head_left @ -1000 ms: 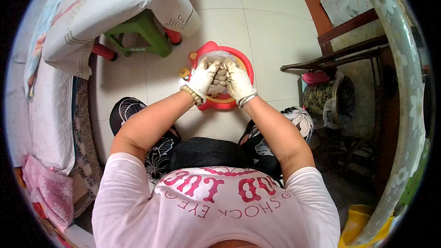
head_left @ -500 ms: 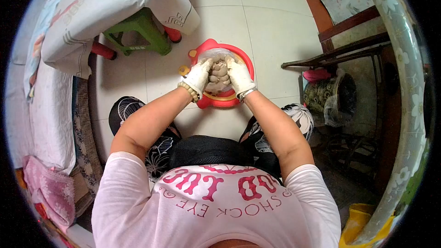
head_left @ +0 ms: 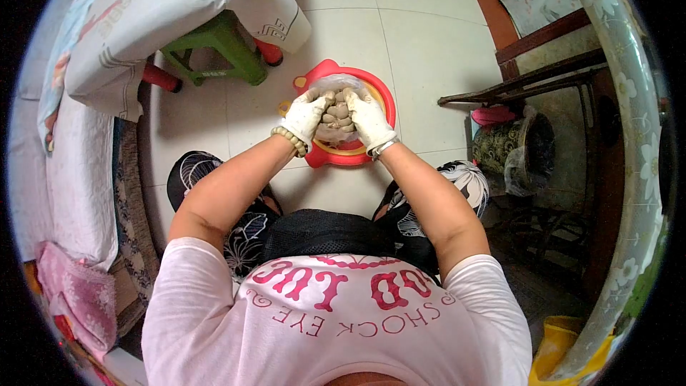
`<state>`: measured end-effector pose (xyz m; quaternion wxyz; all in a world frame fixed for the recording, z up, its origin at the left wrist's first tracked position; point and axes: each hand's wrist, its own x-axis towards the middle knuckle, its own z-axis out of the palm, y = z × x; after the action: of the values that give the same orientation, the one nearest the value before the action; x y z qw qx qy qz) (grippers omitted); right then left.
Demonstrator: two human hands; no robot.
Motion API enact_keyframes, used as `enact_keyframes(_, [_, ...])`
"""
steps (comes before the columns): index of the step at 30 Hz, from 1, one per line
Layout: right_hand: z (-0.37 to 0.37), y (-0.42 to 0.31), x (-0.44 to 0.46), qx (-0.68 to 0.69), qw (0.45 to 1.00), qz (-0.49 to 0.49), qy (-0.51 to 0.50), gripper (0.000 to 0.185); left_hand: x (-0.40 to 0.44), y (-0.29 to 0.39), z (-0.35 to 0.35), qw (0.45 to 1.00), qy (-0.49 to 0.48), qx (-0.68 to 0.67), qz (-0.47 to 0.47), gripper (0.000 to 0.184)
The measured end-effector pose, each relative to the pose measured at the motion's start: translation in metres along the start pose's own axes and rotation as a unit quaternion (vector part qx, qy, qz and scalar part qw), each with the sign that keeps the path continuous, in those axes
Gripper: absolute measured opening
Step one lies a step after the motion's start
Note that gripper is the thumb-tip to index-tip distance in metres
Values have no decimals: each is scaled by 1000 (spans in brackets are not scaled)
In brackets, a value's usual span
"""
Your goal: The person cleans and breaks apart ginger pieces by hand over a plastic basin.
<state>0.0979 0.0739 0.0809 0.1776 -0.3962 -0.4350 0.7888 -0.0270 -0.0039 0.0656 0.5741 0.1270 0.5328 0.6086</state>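
Note:
A lumpy grey-brown mass that looks like clay [head_left: 339, 116] lies between my hands, above a round red plastic stool [head_left: 389, 104] with yellow parts. Clear plastic [head_left: 348, 81] shows around the mass on the stool. My left hand [head_left: 305, 117], in a white glove with a beaded bracelet at the wrist, grips the near left side, thumb toward the top. From the right, my gloved right hand [head_left: 368, 120] presses the mass in the same way, a silver bangle at its wrist. The fingers underneath are hidden.
A green stool [head_left: 243, 64] stands partly under a cloth-covered table [head_left: 186, 0] at upper left. Along the right are a dark frame [head_left: 529, 87] and a patterned bin [head_left: 500, 149] with a plastic bag. Pale floor tiles [head_left: 421, 50] surround the red stool.
My hands have shifted slightly, and the thumbs now sit closer together over the top of the clay-like mass. The lumps under them have changed shape a little.

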Motion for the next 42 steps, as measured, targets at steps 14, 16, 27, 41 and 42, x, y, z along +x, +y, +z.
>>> enact_keyframes(14, [5, -2, -8, -17, 994, -4, -107, 21, -4, 0, 9, 996, 51, 18, 75, 14])
enact_keyframes(16, [10, -12, -18, 102, 982, 92, -130, 20, -9, 3, 14, 993, 59, 44, 90, 13])
enact_keyframes(27, [16, -10, -18, 211, 966, 94, -119, 16, -21, 26, 27, 995, 90, -42, 19, 20])
enact_keyframes(41, [4, 21, -3, 13, 996, -76, -45, 16, -25, 11, 34, 998, 36, -50, 26, 23])
enact_keyframes(42, [6, 22, -5, 2, 993, -109, -41, 15, -28, 12, 36, 995, 61, -75, 24, 21])
